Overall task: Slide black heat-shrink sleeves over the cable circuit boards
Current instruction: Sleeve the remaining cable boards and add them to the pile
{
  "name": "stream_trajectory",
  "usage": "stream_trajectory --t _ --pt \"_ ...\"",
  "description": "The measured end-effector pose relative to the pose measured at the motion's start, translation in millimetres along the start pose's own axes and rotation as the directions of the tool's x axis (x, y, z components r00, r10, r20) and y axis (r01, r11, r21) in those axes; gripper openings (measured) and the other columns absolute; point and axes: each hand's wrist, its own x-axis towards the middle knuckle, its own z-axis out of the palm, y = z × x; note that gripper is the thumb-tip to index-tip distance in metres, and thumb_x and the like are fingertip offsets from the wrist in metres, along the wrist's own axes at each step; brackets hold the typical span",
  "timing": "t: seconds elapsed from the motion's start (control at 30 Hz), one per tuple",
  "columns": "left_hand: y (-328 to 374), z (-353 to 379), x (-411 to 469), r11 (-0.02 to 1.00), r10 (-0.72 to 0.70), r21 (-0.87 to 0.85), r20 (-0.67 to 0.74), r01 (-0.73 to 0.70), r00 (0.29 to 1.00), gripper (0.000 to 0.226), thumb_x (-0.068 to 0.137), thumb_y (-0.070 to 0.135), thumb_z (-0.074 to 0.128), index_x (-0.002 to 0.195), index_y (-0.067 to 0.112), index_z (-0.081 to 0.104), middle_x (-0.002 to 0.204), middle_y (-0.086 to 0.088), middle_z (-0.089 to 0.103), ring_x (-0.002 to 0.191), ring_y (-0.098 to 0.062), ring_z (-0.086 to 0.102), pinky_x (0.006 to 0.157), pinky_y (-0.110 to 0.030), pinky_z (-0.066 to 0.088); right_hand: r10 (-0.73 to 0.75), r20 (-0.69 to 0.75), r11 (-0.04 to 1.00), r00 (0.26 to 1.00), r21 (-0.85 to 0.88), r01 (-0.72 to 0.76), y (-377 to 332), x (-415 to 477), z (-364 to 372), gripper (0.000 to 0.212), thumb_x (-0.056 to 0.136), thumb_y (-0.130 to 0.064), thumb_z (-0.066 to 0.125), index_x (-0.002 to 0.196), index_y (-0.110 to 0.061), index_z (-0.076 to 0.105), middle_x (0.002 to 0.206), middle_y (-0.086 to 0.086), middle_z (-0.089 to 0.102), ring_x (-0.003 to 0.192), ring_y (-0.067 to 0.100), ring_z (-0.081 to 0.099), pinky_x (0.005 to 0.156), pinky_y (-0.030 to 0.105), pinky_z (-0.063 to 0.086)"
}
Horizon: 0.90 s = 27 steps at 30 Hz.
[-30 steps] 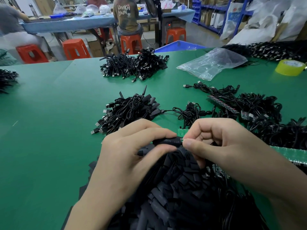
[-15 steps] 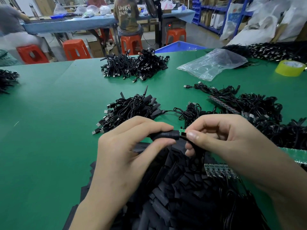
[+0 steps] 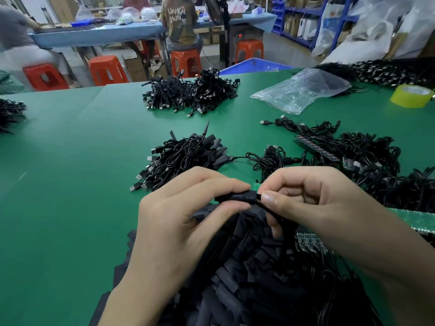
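**Sleeve mid-slide, just above the sleeve pile**

Holding one black heat-shrink sleeve (image 3: 237, 197) in the left hand (image 3: 179, 215), thumb below and fingers on top, clamped on it. Pinching the cable (image 3: 273, 209) right at the sleeve's right-hand mouth with the right hand (image 3: 313, 203), fingers curled tight on it. Both held just above the far edge of the sleeve pile (image 3: 247, 267), clear of the counter (image 3: 70, 184). Can't see the circuit board; probably inside the sleeve already, or nearly.

For this step:
- Grip the sleeve lightly to avoid flattening the bore.
- Feed straight along the axis, no twisting.
- Push from close to the mouth to avoid buckling the thin cable.
- Stop at full board coverage, both ends.

Long axis roughly left-right across the far edge of the pile, near level. Mouth pointing right toward the right hand, with the cable exiting there and dropping back toward the pile.
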Motion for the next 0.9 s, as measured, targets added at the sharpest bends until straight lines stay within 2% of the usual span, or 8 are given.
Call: stream_trajectory --t 0.13,0.37,0.53,0.73,0.9 --pt "1.2 0.4 -0.9 1.000 0.014 0.007 -0.022 -0.014 1.000 0.009 0.085 0.019 0.079 0.093 0.015 0.079 0.092 0.006 0.070 0.090 -0.005 0.067 0.074 -0.015 0.048 0.015 0.025 0.999 1.000 0.036 -0.016 0.7 -0.7 -1.5 0.016 0.083 -0.031 0.066 0.082 -0.018 0.076 0.068 0.006 0.070 0.062 0.017 0.068 0.063 0.023 0.055" --pt "0.4 0.1 -0.6 0.999 0.046 0.010 -0.039 -0.046 0.998 0.009 0.084 0.018 0.079 0.092 0.013 0.078 0.093 0.006 0.071 0.089 -0.006 0.067 0.079 -0.020 0.050 0.006 0.026 0.999 1.000 0.041 -0.007 -0.9 -0.8 -1.2 0.017 0.085 -0.030 0.065 0.082 -0.016 0.075 0.067 0.004 0.069 0.061 0.016 0.066 0.063 0.022 0.054" --pt "0.2 -0.2 -0.2 1.000 0.021 -0.005 -0.010 -0.021 1.000 0.009 0.084 0.020 0.078 0.092 0.015 0.078 0.094 0.007 0.071 0.090 -0.005 0.067 0.080 -0.017 0.048 -0.016 0.014 1.000 1.000 0.000 0.016 -1.4 -0.9 -0.2 0.016 0.094 -0.017 0.064 0.081 -0.017 0.074 0.066 0.003 0.069 0.062 0.015 0.067 0.063 0.020 0.053" --pt "-1.8 -0.7 -0.3 1.000 0.025 0.011 0.001 -0.025 1.000 0.009 0.085 0.020 0.078 0.093 0.016 0.079 0.093 0.006 0.071 0.089 -0.004 0.067 0.080 -0.015 0.047 -0.038 0.005 0.998 0.999 -0.048 0.039 -0.8 -1.4 1.7 0.019 0.098 -0.013 0.063 0.083 -0.019 0.073 0.066 0.002 0.068 0.061 0.014 0.068 0.063 0.021 0.053" --pt "-1.8 0.2 0.1 0.999 0.023 0.027 0.070 -0.025 0.997 0.014 0.083 0.023 0.081 0.095 0.015 0.081 0.090 0.006 0.071 0.085 -0.006 0.067 0.076 -0.017 0.048 -0.054 0.006 0.993 0.998 -0.108 0.055 1.7 -0.4 4.5 0.015 0.097 -0.022 0.064 0.085 -0.019 0.073 0.067 0.002 0.069 0.061 0.015 0.067 0.064 0.025 0.055"
